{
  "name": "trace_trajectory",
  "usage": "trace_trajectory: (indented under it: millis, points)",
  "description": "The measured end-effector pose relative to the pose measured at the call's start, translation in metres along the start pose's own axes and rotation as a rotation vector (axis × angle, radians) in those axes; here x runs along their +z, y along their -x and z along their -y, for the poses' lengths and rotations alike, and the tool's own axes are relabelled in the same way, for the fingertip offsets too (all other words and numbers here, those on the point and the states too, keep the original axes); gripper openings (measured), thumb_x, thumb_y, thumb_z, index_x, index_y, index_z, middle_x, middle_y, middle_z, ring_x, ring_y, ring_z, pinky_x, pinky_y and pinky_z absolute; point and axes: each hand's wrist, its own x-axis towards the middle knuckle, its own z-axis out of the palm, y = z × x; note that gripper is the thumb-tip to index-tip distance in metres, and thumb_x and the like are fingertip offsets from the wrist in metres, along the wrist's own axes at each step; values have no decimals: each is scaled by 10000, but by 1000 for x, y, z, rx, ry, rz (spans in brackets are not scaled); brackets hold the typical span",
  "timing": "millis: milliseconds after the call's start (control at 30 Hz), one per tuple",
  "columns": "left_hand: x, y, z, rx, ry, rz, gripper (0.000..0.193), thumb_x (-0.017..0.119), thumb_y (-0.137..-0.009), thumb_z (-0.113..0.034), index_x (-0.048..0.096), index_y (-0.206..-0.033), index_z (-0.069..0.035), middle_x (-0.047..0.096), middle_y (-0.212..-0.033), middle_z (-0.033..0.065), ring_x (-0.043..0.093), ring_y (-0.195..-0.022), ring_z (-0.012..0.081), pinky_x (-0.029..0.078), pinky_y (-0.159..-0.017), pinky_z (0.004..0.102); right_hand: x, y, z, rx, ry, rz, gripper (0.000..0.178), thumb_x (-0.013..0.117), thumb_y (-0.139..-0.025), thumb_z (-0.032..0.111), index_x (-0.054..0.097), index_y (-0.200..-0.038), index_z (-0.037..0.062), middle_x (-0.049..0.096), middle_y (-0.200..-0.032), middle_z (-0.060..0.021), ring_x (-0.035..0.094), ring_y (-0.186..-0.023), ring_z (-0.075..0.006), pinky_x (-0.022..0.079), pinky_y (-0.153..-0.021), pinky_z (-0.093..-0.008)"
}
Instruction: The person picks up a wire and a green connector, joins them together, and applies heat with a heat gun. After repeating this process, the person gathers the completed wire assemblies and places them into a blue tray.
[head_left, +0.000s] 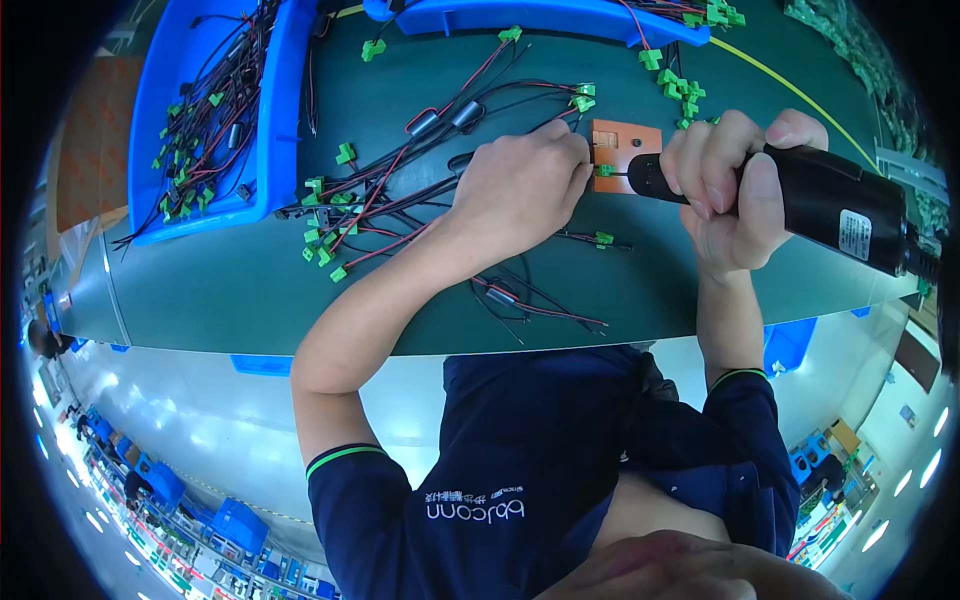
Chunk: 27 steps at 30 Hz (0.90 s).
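My right hand (pixel 735 185) is wrapped around a black electric screwdriver (pixel 830 205), held almost level with its cord trailing off to the right. The thin bit meets a small green terminal connector (pixel 604 171) seated in an orange block (pixel 627 140). Just left of the block, my left hand (pixel 525 185) is closed on thin wires at the connector, its fingertips mostly hidden under the hand. Black and red wire harnesses (pixel 370 185) with green connectors spread out left of this hand and beneath it. Some carry grey cylinders (pixel 465 115).
A blue bin (pixel 278 150) heaped with wire harnesses stands at the left. Another blue tray (pixel 560 22) lies along the far side, with green connectors hanging over its edge. One loose harness (pixel 502 294) rests near the front of the green table (pixel 420 320). Clear bags (pixel 850 60) lie far right.
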Motion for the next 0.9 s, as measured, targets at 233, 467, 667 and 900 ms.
trace_trajectory:
  millis: [233, 467, 667, 900]
  points:
    - [0, -4, 4, -2, 6, -5, 118, 653, -967, -151, 706, -934, -51, 682, -937, 113, 675, -783, 389, 531, -670, 494, -1, -4, -10, 6, 2, 13, 301, 522, -1017, -4, 411, -1271, 115, 496, -693, -65, 399, -520, -108, 405, -502, -293]
    - [6, -10, 17, 17, -16, -20, 124, 659, -958, -151, 703, -921, -41, 688, -940, 111, 673, -781, 391, 530, -669, 498, 3, -7, -23, 14, 43, 7, 285, 529, -995, -75, 400, -1193, 83, 518, -705, -68, 432, -514, -108, 426, -477, -297]
    - [-2, -3, -10, -8, -9, -4, 129, 659, -958, -155, 707, -919, -41, 691, -950, 111, 675, -786, 393, 530, -677, 504, 12, -7, 2, 34, 37, -20, 290, 542, -984, -96, 406, -1173, 76, 522, -701, -66, 438, -502, -107, 423, -469, -298]
    - [-34, 20, -29, -15, -35, 32, 132, 658, -960, -161, 711, -930, -44, 690, -965, 109, 675, -794, 393, 530, -683, 504, 34, -14, 25, 11, -26, -72, 296, 528, -998, -70, 455, -1251, 66, 512, -684, -71, 413, -495, -103, 389, -464, -287]
